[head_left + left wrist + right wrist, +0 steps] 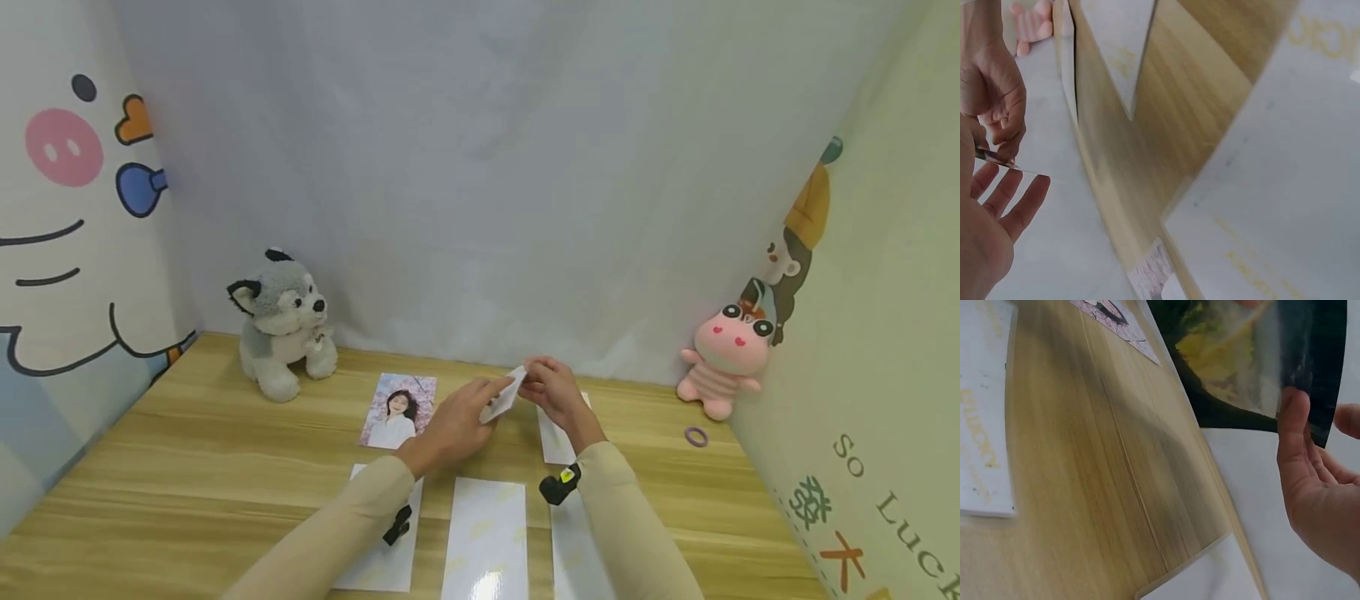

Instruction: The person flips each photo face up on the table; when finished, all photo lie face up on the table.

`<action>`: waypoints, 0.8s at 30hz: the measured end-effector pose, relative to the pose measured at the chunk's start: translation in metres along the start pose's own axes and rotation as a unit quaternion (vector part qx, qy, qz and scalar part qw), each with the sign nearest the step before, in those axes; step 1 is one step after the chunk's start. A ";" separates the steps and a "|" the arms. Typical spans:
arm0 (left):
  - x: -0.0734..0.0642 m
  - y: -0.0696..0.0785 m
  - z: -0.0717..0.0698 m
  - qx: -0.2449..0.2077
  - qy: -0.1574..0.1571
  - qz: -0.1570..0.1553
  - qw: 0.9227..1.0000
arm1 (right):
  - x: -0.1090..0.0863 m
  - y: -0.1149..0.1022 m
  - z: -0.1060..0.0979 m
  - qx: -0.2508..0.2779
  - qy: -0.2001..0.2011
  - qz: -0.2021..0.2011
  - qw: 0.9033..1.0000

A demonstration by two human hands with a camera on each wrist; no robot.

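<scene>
Both hands hold up a photo print (501, 398) above the back of the wooden table. Its white back shows in the head view; in the right wrist view its glossy picture side (1222, 362) is dark green with a yellow shape. My left hand (453, 425) grips it from the left, three fingers stretched along it. On the other side, the right hand (555, 392) pinches its edge, with the thumb (1295, 409) lying on the picture. Below the right hand lies a white sheet (557, 440). A face-up portrait photo (392, 425) lies left of the left hand.
Nearer the front lie more white sheets with faint yellow lettering, one in the middle (486, 533) and others under the forearms. A grey plush husky (281, 321) sits back left. At the right are a pink plush toy (723, 358) and a purple ring (696, 437). A white curtain (487, 183) hangs behind.
</scene>
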State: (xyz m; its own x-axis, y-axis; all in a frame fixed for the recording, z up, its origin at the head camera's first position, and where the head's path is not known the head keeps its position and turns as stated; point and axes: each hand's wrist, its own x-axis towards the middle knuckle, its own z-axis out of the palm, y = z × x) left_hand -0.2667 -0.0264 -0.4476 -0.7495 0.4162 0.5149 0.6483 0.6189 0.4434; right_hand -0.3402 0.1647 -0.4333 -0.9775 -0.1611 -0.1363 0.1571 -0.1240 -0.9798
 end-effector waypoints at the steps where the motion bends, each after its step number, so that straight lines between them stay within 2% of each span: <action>1: 0.000 0.001 0.000 -0.009 0.001 0.003 1.000 | 0.000 0.000 0.002 0.000 0.006 -0.002 1.000; 5: 0.002 0.002 0.000 -0.037 0.010 0.006 0.999 | 0.000 0.000 0.010 -0.006 0.035 -0.016 0.999; 10: 0.003 0.002 0.001 -0.080 0.020 -0.029 0.996 | -0.001 0.000 0.017 -0.027 0.055 -0.037 0.997; 17: 0.002 0.001 -0.001 -0.102 0.024 -0.051 0.993 | -0.001 -0.002 0.021 -0.045 0.062 -0.019 0.997; 24: 0.000 0.001 -0.004 -0.140 0.034 -0.085 0.986 | -0.002 -0.001 0.017 -0.102 0.060 0.004 0.993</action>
State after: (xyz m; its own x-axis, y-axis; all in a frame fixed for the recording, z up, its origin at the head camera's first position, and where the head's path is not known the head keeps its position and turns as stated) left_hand -0.2658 -0.0285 -0.4440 -0.8464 0.2702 0.4589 0.5322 0.4636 0.7085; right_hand -0.3363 0.1488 -0.4300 -0.9880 -0.0421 -0.1489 0.1452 0.0801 -0.9861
